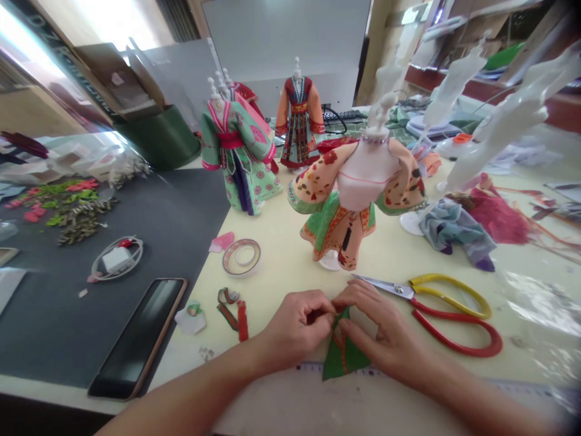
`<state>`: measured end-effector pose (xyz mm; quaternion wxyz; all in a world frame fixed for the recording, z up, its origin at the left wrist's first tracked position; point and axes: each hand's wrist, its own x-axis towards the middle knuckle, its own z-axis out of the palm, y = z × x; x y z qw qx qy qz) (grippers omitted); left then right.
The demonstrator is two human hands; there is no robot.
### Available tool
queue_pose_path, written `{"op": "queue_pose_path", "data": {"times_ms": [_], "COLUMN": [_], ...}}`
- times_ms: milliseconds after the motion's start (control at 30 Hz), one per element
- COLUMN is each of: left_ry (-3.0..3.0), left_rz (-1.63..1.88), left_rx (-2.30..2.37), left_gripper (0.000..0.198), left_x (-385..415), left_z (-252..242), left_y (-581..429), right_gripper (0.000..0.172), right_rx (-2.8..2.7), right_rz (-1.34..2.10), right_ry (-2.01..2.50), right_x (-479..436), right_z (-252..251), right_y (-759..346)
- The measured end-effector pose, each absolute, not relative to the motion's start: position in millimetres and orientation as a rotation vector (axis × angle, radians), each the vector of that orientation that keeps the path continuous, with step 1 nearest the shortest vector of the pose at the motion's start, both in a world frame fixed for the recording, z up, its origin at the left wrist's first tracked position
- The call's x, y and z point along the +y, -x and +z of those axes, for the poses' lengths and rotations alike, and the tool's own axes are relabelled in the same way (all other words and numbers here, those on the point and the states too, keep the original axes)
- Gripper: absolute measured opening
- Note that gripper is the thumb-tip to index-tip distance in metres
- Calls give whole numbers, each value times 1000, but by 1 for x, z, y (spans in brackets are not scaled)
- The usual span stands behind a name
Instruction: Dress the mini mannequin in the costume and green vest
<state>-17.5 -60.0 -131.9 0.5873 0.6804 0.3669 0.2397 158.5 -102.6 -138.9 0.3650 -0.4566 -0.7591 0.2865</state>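
A small green fabric piece (338, 357) with an orange patterned strip lies at the front of the table, over a ruler (308, 367). My left hand (302, 324) pinches its upper tip between thumb and fingers. On the other side, my right hand (374, 324) curves over the same cloth, fingertips at the tip and thumb against its face. The fingers hide part of the upper cloth. Just beyond my right hand are scissors (408, 293) with one yellow and one red handle. A doll form in a peach and green robe (349, 224) stands behind both hands.
Dressed doll forms (240, 151) stand at the back, with bare white forms (485, 133) at right. A tape roll (242, 257), ribbon scraps (233, 312) and a phone (138, 339) lie to the left. Crumpled fabrics (458, 230) and clear plastic (540, 321) occupy the right.
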Motion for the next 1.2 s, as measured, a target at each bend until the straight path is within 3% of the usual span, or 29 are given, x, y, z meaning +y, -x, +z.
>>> {"op": "queue_pose_path", "data": {"times_ms": [200,667,1200], "left_ry": [-1663,-1653,-2127], "left_rz": [542,561,645], "left_rx": [884,913,953], "left_gripper": [13,12,14], "left_x": [-61,-59,-66], "left_z": [-137,-140,-145], "left_y": [18,15,7], "right_gripper": [16,9,14], "right_rx": [-1872,-1858,-1863], "right_rz": [651,683,516], "right_ry": [1252,1355,1389], "right_x": [-100,-103,-101], "right_z": [-145,-140,-151], "right_y": [-157,-157,-155]}}
